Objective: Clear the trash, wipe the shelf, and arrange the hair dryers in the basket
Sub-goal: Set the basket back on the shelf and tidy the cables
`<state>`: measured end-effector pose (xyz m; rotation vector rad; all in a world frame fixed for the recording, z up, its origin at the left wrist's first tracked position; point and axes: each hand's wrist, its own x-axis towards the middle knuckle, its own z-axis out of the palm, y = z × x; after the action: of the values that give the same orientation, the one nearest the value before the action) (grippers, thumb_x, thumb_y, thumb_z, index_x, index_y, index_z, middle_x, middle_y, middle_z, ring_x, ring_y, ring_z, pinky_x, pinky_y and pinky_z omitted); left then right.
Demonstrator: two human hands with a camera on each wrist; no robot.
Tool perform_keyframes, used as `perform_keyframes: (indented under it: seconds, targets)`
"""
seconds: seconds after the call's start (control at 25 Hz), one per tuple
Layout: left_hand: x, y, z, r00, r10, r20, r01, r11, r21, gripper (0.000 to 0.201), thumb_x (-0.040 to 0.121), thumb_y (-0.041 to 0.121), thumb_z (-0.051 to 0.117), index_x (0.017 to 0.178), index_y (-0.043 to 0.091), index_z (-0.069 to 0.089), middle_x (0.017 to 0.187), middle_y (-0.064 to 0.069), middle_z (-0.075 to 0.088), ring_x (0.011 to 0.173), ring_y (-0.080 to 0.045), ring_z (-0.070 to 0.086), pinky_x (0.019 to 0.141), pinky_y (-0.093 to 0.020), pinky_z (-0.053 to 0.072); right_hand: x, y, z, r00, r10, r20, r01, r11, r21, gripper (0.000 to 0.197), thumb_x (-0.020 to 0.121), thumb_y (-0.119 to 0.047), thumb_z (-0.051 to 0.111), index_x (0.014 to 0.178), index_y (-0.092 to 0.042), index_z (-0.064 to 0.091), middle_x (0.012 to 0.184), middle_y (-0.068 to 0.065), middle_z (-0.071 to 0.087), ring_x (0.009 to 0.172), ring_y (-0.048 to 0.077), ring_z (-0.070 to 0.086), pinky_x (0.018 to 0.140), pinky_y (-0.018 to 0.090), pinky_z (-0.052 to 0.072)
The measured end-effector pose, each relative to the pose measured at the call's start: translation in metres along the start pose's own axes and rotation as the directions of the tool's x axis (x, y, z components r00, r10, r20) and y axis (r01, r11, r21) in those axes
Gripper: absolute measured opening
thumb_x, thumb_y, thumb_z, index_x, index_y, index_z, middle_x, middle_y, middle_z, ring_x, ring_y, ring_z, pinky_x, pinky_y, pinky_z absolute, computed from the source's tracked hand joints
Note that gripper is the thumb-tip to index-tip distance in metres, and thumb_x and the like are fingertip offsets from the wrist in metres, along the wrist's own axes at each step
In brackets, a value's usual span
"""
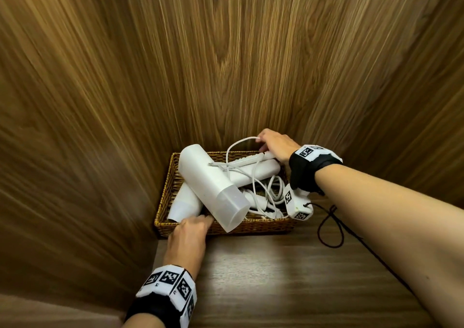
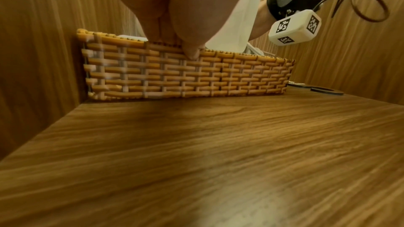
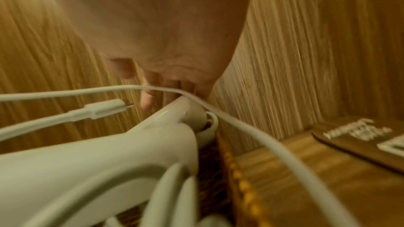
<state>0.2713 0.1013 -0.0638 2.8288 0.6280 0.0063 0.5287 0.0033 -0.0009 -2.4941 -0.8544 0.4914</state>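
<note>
A woven wicker basket (image 1: 251, 227) (image 2: 196, 75) sits in the back left corner of the wooden shelf. Two white hair dryers lie in it. The upper hair dryer (image 1: 208, 184) rests slanted across the lower hair dryer (image 1: 184, 202), and loose white cords (image 1: 266, 194) (image 3: 262, 141) pile up on the right. My left hand (image 1: 190, 229) pinches the front rim, thumb (image 2: 192, 53) on the outer wall, fingers inside. My right hand (image 1: 273, 144) arches over the far right corner. Its fingers (image 3: 157, 92) curl down over the end of a slim white bar (image 1: 241, 160) (image 3: 174, 115) lying on the upper dryer's handle.
Wood walls close in on the left and back. A dark plaque with white print (image 3: 360, 141) (image 2: 323, 91) lies on the shelf (image 1: 276, 277) right of the basket. A thin black cord (image 1: 331, 227) trails from my right wrist device across the shelf.
</note>
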Motion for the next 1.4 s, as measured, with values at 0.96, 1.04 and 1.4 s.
perform_keyframes:
  seconds: [0.96, 1.04, 1.4]
  targets:
    - [-0.001, 0.005, -0.005, 1.000, -0.016, -0.006, 0.016, 1.000, -0.027, 0.045, 0.091, -0.001, 0.039, 0.122, 0.029, 0.055, 0.111, 0.002, 0.061, 0.105, -0.019, 0.061, 0.086, -0.031, 0.053, 0.012, -0.008, -0.043, 0.808, 0.181, 0.560, -0.327, 0.929, 0.171, 0.028, 0.081, -0.017, 0.067, 0.108, -0.010, 0.070, 0.106, 0.011, 0.063, 0.096, 0.026, 0.057, 0.091, 0.039, 0.050]
    - [-0.001, 0.006, -0.006, 1.000, -0.021, -0.009, 0.021, 0.999, -0.028, 0.045, 0.091, 0.000, 0.038, 0.123, 0.029, 0.054, 0.112, 0.001, 0.060, 0.106, -0.020, 0.061, 0.087, -0.031, 0.053, 0.014, -0.007, -0.042, 0.831, 0.149, 0.536, -0.269, 0.951, 0.153, 0.021, 0.082, -0.020, 0.068, 0.101, -0.013, 0.071, 0.096, 0.010, 0.067, 0.087, 0.024, 0.061, 0.077, 0.035, 0.055]
    - [-0.001, 0.007, -0.006, 0.999, -0.031, -0.018, 0.030, 0.999, -0.026, 0.045, 0.091, 0.001, 0.041, 0.123, 0.029, 0.056, 0.113, -0.001, 0.062, 0.106, -0.022, 0.062, 0.088, -0.032, 0.051, 0.017, -0.015, -0.042, 0.899, 0.130, 0.419, -0.032, 0.972, -0.231, 0.034, 0.082, -0.032, 0.070, 0.104, -0.007, 0.068, 0.092, 0.003, 0.067, 0.083, 0.015, 0.061, 0.074, 0.027, 0.052]
